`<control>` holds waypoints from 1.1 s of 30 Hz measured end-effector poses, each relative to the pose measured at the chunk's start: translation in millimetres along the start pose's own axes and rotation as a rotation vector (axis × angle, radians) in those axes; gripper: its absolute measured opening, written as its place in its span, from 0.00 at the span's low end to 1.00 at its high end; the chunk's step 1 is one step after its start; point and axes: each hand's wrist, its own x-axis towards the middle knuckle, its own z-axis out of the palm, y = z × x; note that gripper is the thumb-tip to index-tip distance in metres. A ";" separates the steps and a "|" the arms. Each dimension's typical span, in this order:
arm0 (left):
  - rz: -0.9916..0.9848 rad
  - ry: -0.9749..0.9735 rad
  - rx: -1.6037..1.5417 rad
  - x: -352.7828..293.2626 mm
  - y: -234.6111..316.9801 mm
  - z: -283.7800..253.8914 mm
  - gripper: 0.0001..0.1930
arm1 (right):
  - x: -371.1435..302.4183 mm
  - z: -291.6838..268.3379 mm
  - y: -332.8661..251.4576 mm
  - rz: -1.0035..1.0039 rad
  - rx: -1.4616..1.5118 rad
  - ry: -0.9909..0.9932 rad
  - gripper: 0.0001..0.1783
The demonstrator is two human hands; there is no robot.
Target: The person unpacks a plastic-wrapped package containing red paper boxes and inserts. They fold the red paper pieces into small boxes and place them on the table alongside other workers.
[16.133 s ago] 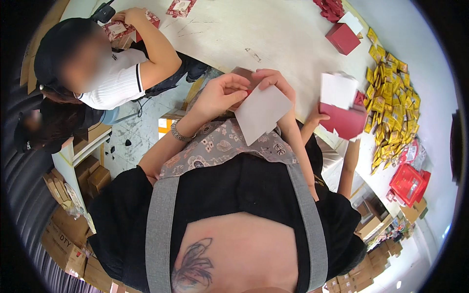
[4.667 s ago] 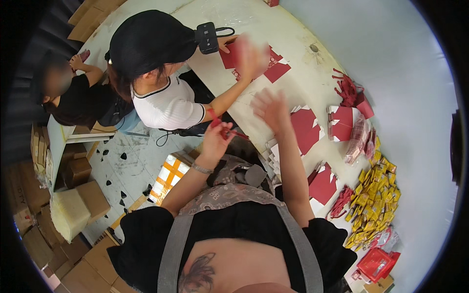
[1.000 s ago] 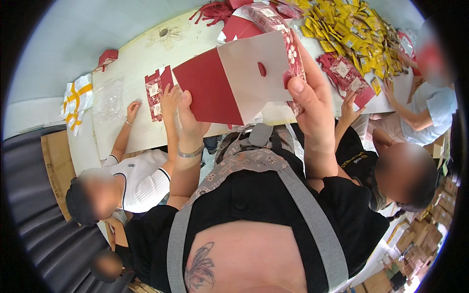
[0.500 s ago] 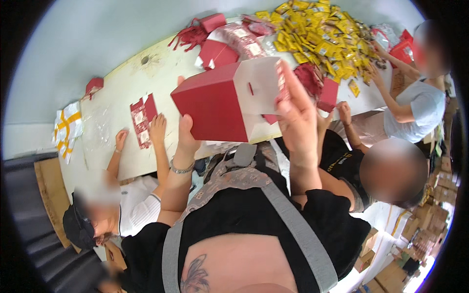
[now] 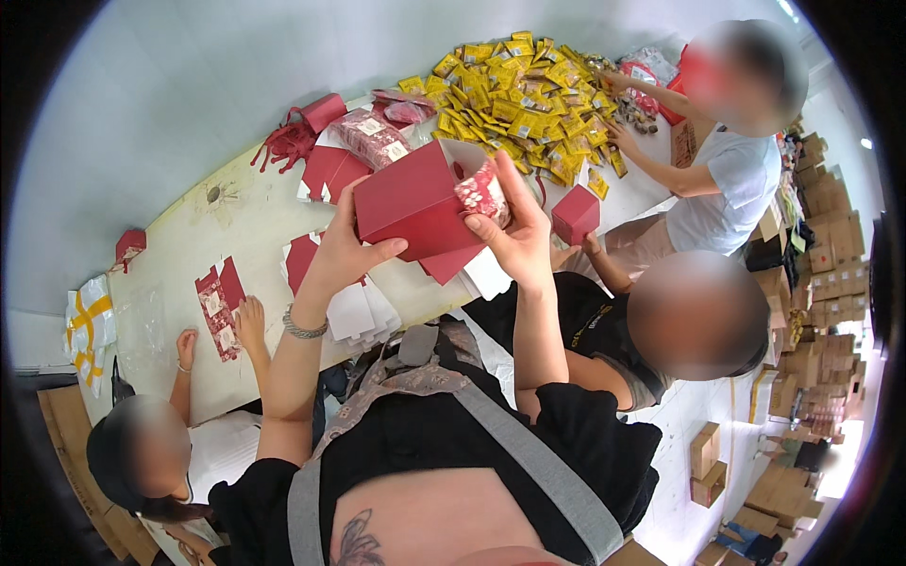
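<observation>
A red cardboard box (image 5: pixel 406 203) is held up above the table, tilted on its side between my hands. My left hand (image 5: pixel 344 255) grips its left end, thumb along the lower side and fingers over the upper edge. At the right end, a flap with a red and white floral pattern (image 5: pixel 483 193) is bent across the opening, and part of the white inside shows above it. My right hand (image 5: pixel 519 226) closes round this flap, thumb below and fingers behind. Underneath the box lie flat red and white cartons (image 5: pixel 354 311).
Yellow packets (image 5: pixel 528 94) form a big heap at the back of the table (image 5: pixel 179 245). Floral packs (image 5: pixel 368 137) and dark red cords (image 5: pixel 283 141) lie left of it. One co-worker holds a red box (image 5: pixel 576 215); another touches a floral sheet (image 5: pixel 219 307).
The box's right end has gone from a wide-open white flap to the floral flap bent over it. My right hand has moved in to the box. The view has shifted rightward.
</observation>
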 end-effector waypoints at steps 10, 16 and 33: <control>-0.071 0.183 -0.314 10.6 -44.4 13.9 0.36 | 37.1 -13.6 34.7 0.140 0.347 0.240 0.31; -0.247 0.225 -0.453 32.9 -76.2 41.7 0.26 | 49.6 -26.7 88.9 0.161 0.445 0.356 0.21; -0.283 0.231 -0.314 29.9 -138.2 47.7 0.27 | 10.0 -47.2 137.0 0.287 0.438 0.322 0.42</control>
